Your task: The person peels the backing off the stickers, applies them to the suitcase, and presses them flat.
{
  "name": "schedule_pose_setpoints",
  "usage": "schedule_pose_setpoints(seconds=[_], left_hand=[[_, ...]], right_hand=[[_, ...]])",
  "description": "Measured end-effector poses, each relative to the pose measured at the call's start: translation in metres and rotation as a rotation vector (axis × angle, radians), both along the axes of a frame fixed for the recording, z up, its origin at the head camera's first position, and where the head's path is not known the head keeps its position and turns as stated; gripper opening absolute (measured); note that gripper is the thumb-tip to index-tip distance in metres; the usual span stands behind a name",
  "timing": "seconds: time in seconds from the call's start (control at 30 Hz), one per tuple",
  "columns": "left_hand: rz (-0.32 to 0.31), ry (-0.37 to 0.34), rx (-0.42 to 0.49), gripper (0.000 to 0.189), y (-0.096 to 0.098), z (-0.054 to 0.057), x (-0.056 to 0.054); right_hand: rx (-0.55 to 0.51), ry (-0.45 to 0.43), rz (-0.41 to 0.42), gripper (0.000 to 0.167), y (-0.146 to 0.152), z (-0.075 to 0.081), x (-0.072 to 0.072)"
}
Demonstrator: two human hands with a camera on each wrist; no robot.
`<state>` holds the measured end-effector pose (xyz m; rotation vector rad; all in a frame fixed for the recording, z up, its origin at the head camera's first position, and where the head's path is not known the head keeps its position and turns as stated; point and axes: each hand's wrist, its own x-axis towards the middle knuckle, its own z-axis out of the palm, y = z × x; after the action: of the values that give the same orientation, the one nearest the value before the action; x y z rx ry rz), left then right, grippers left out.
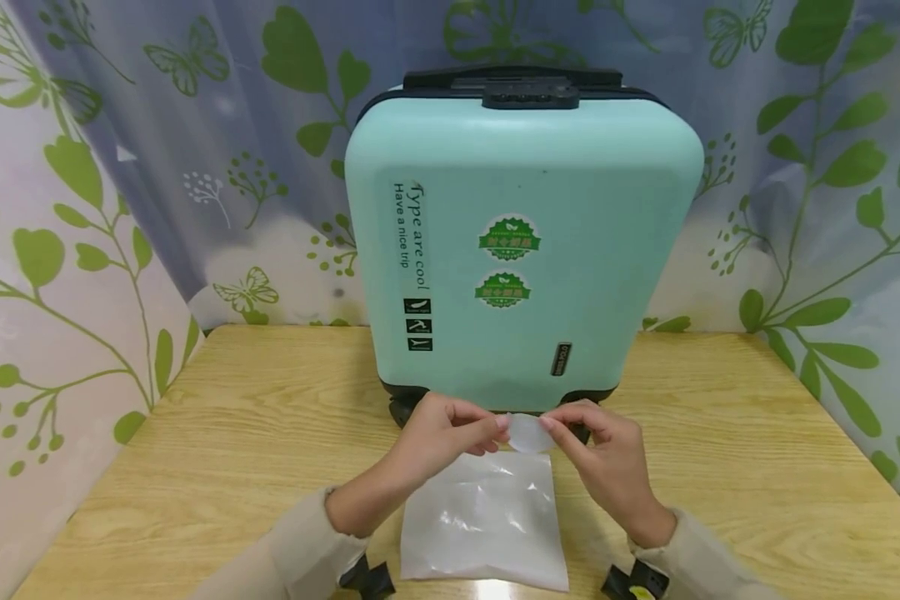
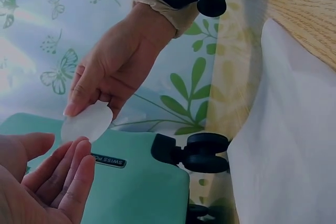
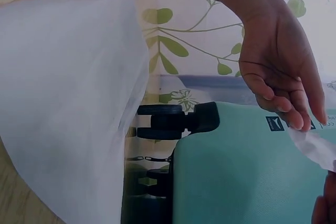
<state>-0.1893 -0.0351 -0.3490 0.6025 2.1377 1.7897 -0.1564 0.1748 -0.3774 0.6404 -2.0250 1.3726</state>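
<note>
Between both hands, in front of the suitcase's lower edge, is a thin white disc [image 1: 529, 434]. My right hand [image 1: 607, 446] pinches its edge between thumb and fingers, which shows plainly in the left wrist view. On the opposite side, my left hand [image 1: 450, 429] has its fingertips at the disc's rim. Its thumb stands apart from the fairly straight fingers [image 2: 68, 174]. Behind them a mint-green suitcase [image 1: 592, 275] stands upright, bearing two green badge stickers [image 1: 507, 239] and black lettering. Below the hands lies a glossy white sheet [image 1: 487, 525].
The pale wooden table [image 1: 255, 433] carries the suitcase on its black wheels [image 2: 207, 152]. A leaf-patterned curtain [image 1: 270, 192] hangs close behind and along both sides. Black wrist-worn devices [image 1: 633, 581] sit at the front.
</note>
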Motion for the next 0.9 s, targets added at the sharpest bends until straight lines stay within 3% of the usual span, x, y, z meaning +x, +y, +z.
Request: schedule_pose_setpoints(seconds=[0.23, 0.5, 0.67, 0.9], left_hand=[[0.030, -0.045, 0.011, 0.034, 0.001, -0.001, -0.004], [0.055, -0.003, -0.013, 0.031, 0.001, -0.003, -0.001], [0.049, -0.031, -0.010, 0.026, 0.001, -0.006, -0.003], [0.048, -0.064, 0.049, 0.021, 0.002, -0.010, -0.005]], right_hand=[[0.029, 0.024, 0.017, 0.021, -0.004, 0.000, 0.001], [0.075, 0.077, 0.042, 0.022, -0.005, -0.007, 0.000], [0.073, 0.103, 0.062, 0.022, -0.005, -0.009, 0.000], [0.075, 0.130, 0.103, 0.010, -0.005, -0.013, -0.001]])
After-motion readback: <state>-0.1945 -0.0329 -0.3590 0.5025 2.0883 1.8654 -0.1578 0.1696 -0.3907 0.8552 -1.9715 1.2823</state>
